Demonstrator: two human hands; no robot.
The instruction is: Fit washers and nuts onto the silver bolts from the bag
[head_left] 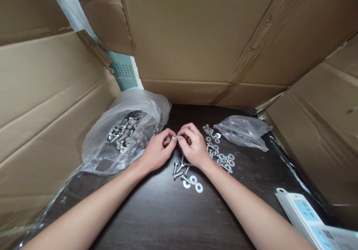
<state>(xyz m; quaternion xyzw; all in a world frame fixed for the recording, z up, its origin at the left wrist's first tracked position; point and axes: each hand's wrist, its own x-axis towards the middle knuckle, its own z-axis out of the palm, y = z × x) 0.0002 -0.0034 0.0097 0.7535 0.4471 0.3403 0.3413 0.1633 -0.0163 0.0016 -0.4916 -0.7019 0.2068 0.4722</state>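
Note:
My left hand (pixel 159 150) and my right hand (pixel 193 145) meet at the middle of the dark table, thumbs and fingers pinched. Between the fingertips is a small shiny bolt (pixel 175 137), lying roughly sideways and mostly covered by the fingers; whether a nut or washer is on it I cannot make out. Just below the hands lies a loose group of bolts (pixel 181 169) with a few flat washers (pixel 198 187). To the right of my right hand, small nuts (pixel 207 130) are heaped, and more bolts mixed with washers (pixel 231 163) spread downward, partly behind my wrist.
An open clear plastic bag (pixel 95 145) full of bolt-and-washer pieces (pixel 123 130) stands left. A flatter plastic bag (pixel 242 130) lies at the back right. At the lower right is a white power strip (pixel 298 209). Cardboard walls (pixel 201 33) surround the dark table (pixel 156 212).

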